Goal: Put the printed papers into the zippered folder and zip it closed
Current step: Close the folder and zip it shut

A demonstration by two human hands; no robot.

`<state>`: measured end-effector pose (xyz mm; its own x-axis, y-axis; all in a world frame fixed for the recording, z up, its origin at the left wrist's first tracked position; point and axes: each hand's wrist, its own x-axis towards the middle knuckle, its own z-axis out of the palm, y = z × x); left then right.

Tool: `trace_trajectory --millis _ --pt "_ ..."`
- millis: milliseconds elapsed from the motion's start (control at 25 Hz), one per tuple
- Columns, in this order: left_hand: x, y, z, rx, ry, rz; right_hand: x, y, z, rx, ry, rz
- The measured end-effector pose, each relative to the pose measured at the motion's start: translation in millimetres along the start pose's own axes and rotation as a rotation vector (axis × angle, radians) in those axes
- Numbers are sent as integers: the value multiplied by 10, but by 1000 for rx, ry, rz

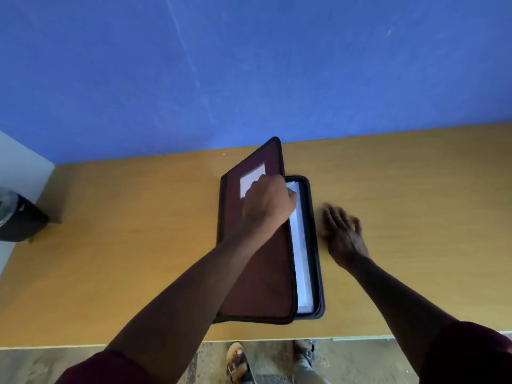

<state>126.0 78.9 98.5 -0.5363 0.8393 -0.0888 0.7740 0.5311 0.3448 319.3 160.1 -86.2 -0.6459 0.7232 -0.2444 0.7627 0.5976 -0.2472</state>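
A maroon zippered folder point(260, 275) with a black edge lies in the middle of the wooden table point(124, 259). Its front cover is partly raised, hinged along the left side. White printed papers point(300, 259) show inside as a strip along the right. My left hand point(267, 203) grips the cover's right edge near the top, over a white label. My right hand point(342, 231) is flat on the table just right of the folder, fingers spread, slightly blurred.
A blue wall point(249, 65) rises behind the table's far edge. A dark object point(19, 220) sits off the table's left end. The near table edge point(277, 340) runs across the bottom, with sandalled feet point(238, 361) on the floor below.
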Motion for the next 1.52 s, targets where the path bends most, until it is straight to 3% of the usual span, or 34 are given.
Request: trace_trajectory --millis 240,400,840,1080,1200,1400,1520 --pt "164 425 778 174 -137 77 25 203 46 29 19 -39" --pt "236 472 1308 271 -200 24 39 266 107 26 26 -37" --pt "163 445 1638 192 -269 -51 61 264 174 -41 -2 2" --pt "15 158 1691 68 -203 -37 55 176 49 -14 -25 27" --pt "-172 -153 1665 135 -89 41 20 22 5 102 -41 95" --pt "-588 -737 1592 193 6 118 -209 -414 -28 403 91 162" --pt "-856 -1084 1555 186 15 105 -435 -657 78 349 59 153"
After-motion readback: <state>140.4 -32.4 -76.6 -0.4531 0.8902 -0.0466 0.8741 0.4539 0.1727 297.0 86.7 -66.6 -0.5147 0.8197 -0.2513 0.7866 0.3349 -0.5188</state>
